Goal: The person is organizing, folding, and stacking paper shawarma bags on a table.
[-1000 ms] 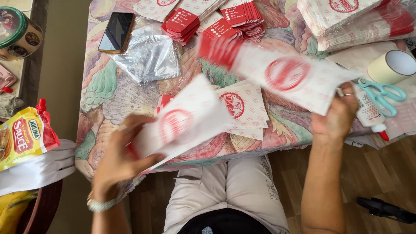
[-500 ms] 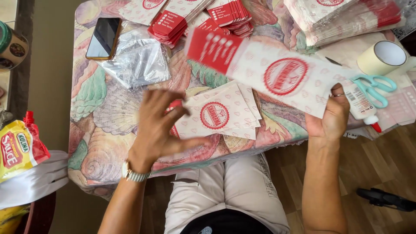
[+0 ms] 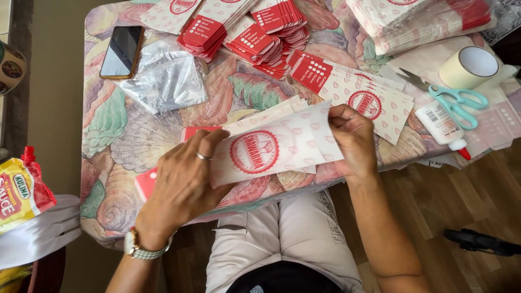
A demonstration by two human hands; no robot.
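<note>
I hold a flat white paper bag [image 3: 271,149] with a round red emblem over the near edge of the table. My left hand [image 3: 182,182], with a ring and a wristwatch, presses on the bag's left end. My right hand [image 3: 353,138] pinches its right end. Under the bag lies a small stack of the same paper bags [image 3: 260,115] with a red end [image 3: 146,182] showing by my left hand. A second stack of bags [image 3: 374,97] lies just right of my right hand.
The table has a shell-patterned cloth [image 3: 130,135]. Piles of red-ended bags [image 3: 249,32] lie at the back, more bags [image 3: 423,19] at the back right. A phone [image 3: 122,51], clear plastic wrap [image 3: 165,81], teal scissors [image 3: 453,97], a glue bottle [image 3: 442,127], a tape roll [image 3: 469,65], a sauce pouch [image 3: 21,187] at left.
The long bag in my right hand has been laid down on the right stack. Both hands have come together on one bag at the near stack.
</note>
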